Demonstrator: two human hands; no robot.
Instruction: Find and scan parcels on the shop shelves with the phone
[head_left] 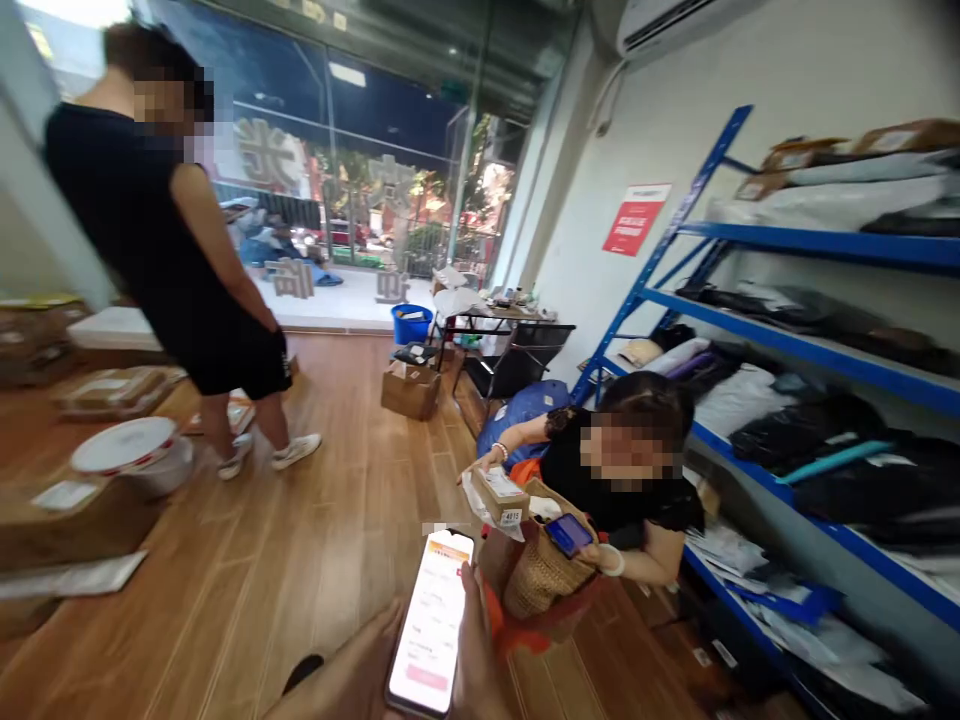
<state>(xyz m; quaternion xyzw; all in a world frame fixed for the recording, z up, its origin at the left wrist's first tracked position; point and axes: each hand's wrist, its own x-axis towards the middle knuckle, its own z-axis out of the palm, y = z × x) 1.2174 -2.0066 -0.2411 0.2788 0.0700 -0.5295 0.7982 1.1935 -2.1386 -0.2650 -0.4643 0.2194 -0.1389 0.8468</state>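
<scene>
A lit smartphone (429, 625) is held upright low in the middle of the head view, its screen facing me. My left hand (379, 645) grips its left side, with most of the fingers hidden behind the phone. Along the right edge lies the thumb of my right hand (478, 640), near the upper part of the screen; its other fingers are out of sight. The screen shows an orange band on top and a pink button near the bottom, but the text is too small to read.
A crouching person at the right holds a small parcel (502, 490), and a phone (570, 535) over a woven bag (541, 578). Another person stands at the left near boxes (112, 390) and a white bucket (124, 447). Blue shelves (810, 330) hold several packages. A carton (410, 392) sits ahead.
</scene>
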